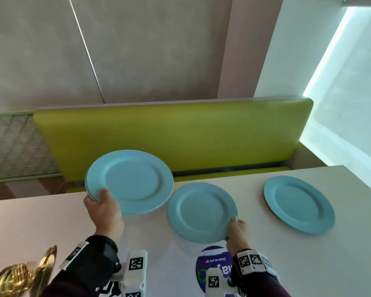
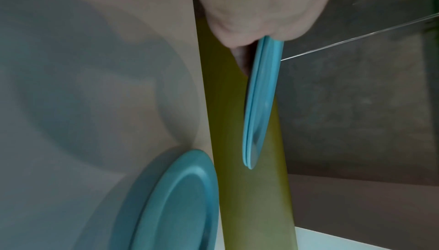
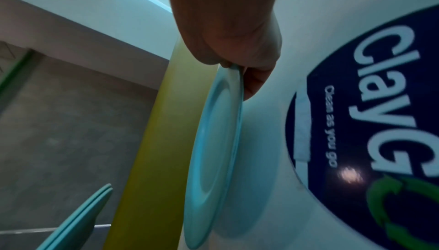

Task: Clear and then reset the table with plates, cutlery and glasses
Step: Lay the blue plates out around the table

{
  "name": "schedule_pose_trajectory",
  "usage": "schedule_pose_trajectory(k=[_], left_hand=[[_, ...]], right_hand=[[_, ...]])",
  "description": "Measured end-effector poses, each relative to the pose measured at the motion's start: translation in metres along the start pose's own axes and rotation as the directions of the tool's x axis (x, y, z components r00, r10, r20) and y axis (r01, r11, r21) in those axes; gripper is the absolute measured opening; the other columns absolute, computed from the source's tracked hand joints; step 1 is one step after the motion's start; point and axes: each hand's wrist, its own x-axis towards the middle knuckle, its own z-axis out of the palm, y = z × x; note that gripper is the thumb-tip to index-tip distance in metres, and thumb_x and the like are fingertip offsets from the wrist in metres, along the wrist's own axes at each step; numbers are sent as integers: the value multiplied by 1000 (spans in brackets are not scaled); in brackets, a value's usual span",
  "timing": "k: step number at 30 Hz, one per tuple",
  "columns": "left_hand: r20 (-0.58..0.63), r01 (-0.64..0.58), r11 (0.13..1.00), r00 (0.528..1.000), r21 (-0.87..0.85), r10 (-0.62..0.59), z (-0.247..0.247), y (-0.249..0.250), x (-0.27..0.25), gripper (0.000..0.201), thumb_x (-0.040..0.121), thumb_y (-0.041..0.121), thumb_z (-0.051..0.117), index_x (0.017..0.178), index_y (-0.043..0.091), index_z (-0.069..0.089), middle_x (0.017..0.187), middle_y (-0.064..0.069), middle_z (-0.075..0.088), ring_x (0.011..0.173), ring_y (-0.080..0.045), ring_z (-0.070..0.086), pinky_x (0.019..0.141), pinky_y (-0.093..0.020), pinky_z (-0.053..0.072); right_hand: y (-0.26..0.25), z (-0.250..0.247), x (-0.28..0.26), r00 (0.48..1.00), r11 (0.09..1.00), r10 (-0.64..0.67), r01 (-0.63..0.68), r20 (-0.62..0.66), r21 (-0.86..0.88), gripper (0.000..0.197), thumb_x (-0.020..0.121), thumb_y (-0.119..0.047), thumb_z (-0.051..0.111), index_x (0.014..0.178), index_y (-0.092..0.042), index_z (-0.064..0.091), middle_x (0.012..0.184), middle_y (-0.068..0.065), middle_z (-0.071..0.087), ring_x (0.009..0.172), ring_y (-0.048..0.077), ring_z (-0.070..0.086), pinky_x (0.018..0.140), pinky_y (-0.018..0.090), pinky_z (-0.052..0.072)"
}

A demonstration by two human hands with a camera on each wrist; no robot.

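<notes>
My left hand grips the near rim of a small stack of light blue plates, held above the table's far left part; the left wrist view shows the stack edge-on as two plates with the thumb on top. My right hand pinches the near right rim of a single blue plate at the table's middle. In the right wrist view this plate hangs slightly above the tabletop. A third blue plate lies flat on the table at the right.
The white table carries a round dark sticker near its front edge. Gold-coloured cutlery shows at the lower left. A yellow-green bench backrest runs behind the table, with walls beyond.
</notes>
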Motion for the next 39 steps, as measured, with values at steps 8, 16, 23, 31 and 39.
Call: schedule_pose_trajectory(k=[8, 16, 23, 31, 39], left_hand=[[82, 48, 999, 995, 22, -50, -11, -10, -6, 36, 96, 15, 45, 129, 1, 38, 127, -18, 52, 105, -29, 55, 86, -36, 44], [159, 58, 998, 985, 26, -61, -24, -11, -6, 33, 95, 14, 47, 125, 1, 41, 116, -16, 55, 103, -30, 56, 88, -40, 46], [321, 60, 997, 945, 40, -70, -39, -5, -19, 35, 94, 15, 46, 127, 6, 41, 109, -10, 53, 96, -27, 54, 84, -39, 47], [648, 30, 993, 755, 115, -98, -88, 5, -59, 20, 91, 14, 54, 111, 12, 49, 102, -10, 57, 87, -27, 55, 72, -34, 45], [786, 6, 984, 601, 177, -145, -139, -5, -106, 21, 89, 22, 60, 106, 14, 51, 95, -6, 60, 84, -27, 58, 75, -37, 49]], right_hand=[[13, 14, -15, 994, 999, 44, -41, 100, -31, 37, 98, -16, 37, 92, 15, 55, 68, 13, 48, 63, 24, 48, 54, 31, 39], [-5, 14, -34, 972, 991, 129, -117, 196, -70, 27, 88, -9, 60, 105, 10, 52, 103, 22, 57, 94, 35, 58, 78, 45, 54], [-18, -2, -95, 987, 982, -31, 60, 158, -181, 18, 90, -11, 51, 73, -4, 54, 68, 9, 45, 61, 20, 46, 47, 27, 45], [-17, -24, -202, 976, 983, -181, 180, 122, 20, 22, 95, -24, 46, 86, -9, 60, 78, 7, 61, 63, 17, 55, 51, 23, 43], [38, -92, -269, 977, 981, -172, 181, -123, 66, 21, 71, -20, 59, 67, 0, 62, 69, 11, 55, 67, 21, 49, 63, 33, 35]])
